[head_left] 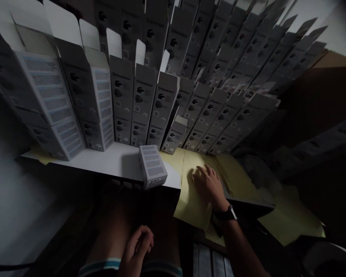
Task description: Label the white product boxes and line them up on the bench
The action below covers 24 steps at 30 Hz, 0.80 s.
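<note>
One carton [153, 165] lies at the table's [103, 161] front edge, its near end closed, while many upright cartons [122, 96] behind have flaps [113, 44] unfolded, the right hand [210, 184] spread over yellow paper [187, 209], the left hand [137, 246] curled below that edge, apparently empty in the dimness.

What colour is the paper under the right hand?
The paper is yellow, seen best in the head view.

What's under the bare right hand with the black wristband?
Beneath the bare right hand is yellow sheet paper, hanging past the front edge of the flat white tabletop. The patch directly under the palm is covered, so anything between palm and paper can't be seen.
</note>
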### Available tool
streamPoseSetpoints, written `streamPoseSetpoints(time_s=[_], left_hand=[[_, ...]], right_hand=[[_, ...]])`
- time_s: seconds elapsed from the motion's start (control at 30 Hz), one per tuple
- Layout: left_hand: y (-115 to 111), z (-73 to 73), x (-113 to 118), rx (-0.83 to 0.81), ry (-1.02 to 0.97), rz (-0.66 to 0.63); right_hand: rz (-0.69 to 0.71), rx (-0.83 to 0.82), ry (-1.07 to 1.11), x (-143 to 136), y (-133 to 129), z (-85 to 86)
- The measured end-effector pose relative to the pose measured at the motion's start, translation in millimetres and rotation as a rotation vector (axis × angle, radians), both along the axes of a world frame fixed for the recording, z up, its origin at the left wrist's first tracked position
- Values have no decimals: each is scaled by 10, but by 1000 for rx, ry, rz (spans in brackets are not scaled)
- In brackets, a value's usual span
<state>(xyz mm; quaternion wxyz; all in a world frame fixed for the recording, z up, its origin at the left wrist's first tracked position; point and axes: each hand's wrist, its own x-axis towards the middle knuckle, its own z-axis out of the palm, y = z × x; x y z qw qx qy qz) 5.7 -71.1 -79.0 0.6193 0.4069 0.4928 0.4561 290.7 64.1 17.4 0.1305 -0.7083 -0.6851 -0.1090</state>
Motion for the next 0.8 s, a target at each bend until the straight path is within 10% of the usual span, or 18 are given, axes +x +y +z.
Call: streamPoseSetpoints(time_s=[0.2,0.4,0.63,0.8], left_hand=[[165,65,-136,336,98,97],[487,627,-261,892,322,58],[670,737,-261,951,158,-57],[1074,704,-288,1063,203,200]], right_hand=[[333,99,518,-483,-524,252],[661,22,913,-1253,-1045,113],[706,151,906,-1306,-1042,149],[632,430,684,-1194,-821,379]])
